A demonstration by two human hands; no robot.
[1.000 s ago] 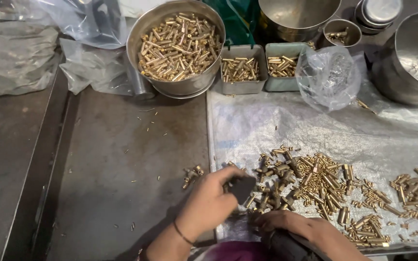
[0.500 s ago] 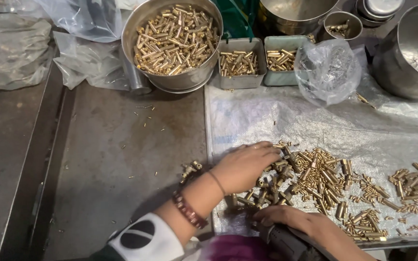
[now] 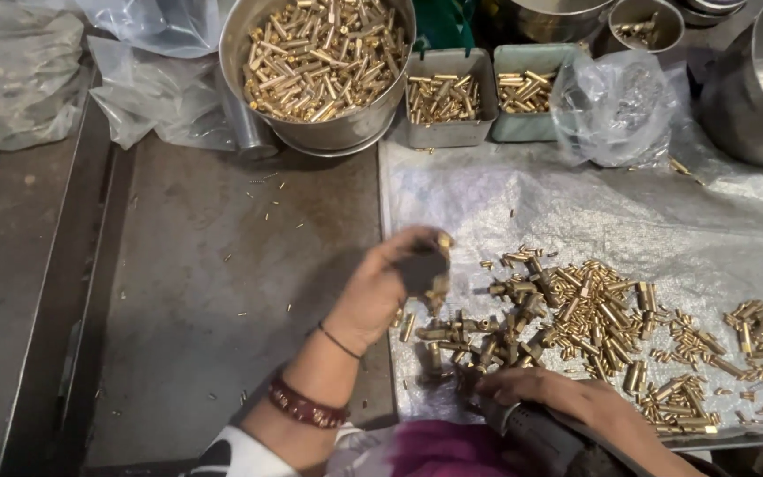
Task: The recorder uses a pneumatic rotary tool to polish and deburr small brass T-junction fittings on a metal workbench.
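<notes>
The left hand (image 3: pixel 390 287) lifts a few brass pieces in pinched fingers above the scattered brass pile (image 3: pixel 576 318), while the right hand (image 3: pixel 567 402) grips a grey tool (image 3: pixel 532 433) before the steel bowl (image 3: pixel 320 62) and two small trays (image 3: pixel 448 132).

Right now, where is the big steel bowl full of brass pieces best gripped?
Probably at the steel bowl's rolled rim on its left side, from above: that edge looks free, while small trays crowd its right and brass pieces fill it.

left hand (image 3: pixel 390 287) raised, fingers curled, right hand (image 3: pixel 545 397) low

Small brass tubes (image 3: pixel 576 318), loosely heaped, on plastic sheet (image 3: pixel 576 212)
</notes>
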